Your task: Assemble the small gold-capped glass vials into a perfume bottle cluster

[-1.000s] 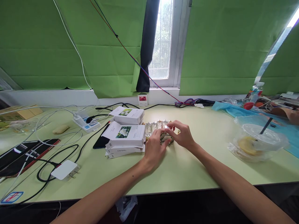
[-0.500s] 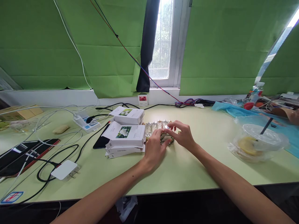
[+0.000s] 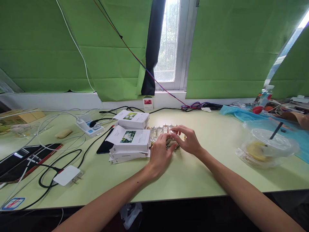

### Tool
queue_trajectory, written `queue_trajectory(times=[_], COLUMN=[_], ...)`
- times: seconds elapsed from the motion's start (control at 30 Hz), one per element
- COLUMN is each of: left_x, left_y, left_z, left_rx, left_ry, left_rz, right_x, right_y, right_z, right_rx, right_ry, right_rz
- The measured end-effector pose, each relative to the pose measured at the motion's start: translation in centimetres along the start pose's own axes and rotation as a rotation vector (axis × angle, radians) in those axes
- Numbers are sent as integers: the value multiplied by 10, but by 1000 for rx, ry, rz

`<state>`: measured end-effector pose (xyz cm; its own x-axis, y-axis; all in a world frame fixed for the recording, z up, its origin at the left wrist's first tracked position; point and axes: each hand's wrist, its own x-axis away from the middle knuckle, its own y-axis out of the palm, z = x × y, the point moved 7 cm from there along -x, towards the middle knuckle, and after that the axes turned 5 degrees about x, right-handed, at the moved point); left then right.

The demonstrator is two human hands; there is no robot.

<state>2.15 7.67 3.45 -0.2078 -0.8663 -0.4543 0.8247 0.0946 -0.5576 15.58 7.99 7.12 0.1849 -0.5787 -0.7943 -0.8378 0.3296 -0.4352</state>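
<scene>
Head view: both your hands are over the middle of the table (image 3: 205,174), close together, fingertips meeting or nearly so. Your left hand (image 3: 159,156) is curved, thumb set apart from the bent fingers; the fingertips are partly hidden, so you cannot tell whether it grips anything. Your right hand (image 3: 190,140) is narrow, thumb and forefinger nearly together; whether something sits between them cannot be told. Small glass bottles (image 3: 159,130) with gold-coloured tops stand in a row just beyond your left hand, between the white boxes (image 3: 135,146) and your right hand. A shiny rounded bundle (image 3: 172,144), too small to identify, lies between your hands. The boxes are stacked just left of your left hand, partly covering a dark phone (image 3: 103,147). Far left: power strip (image 3: 89,127). Near left: white charger (image 3: 67,175). Right, well apart: bagged cup (image 3: 262,141) with a dark straw (image 3: 276,130).
</scene>
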Motion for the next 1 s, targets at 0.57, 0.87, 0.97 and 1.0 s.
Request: queue_trajectory(times=[0.57, 0.87, 0.97, 1.0], left_x=[0, 1, 1, 1], left_y=[-1, -1, -1, -1], left_z=[1, 1, 1, 1], left_rx=[-5, -6, -5, -5], left_ry=[-15, -14, -15, -15], left_rz=[1, 5, 3, 2], right_x=[0, 0, 0, 0], right_y=[0, -1, -2, -2], right_z=[2, 2, 2, 2], right_rx=[15, 15, 13, 14], right_ry=[14, -4, -5, -5], right_rz=[28, 42, 51, 55])
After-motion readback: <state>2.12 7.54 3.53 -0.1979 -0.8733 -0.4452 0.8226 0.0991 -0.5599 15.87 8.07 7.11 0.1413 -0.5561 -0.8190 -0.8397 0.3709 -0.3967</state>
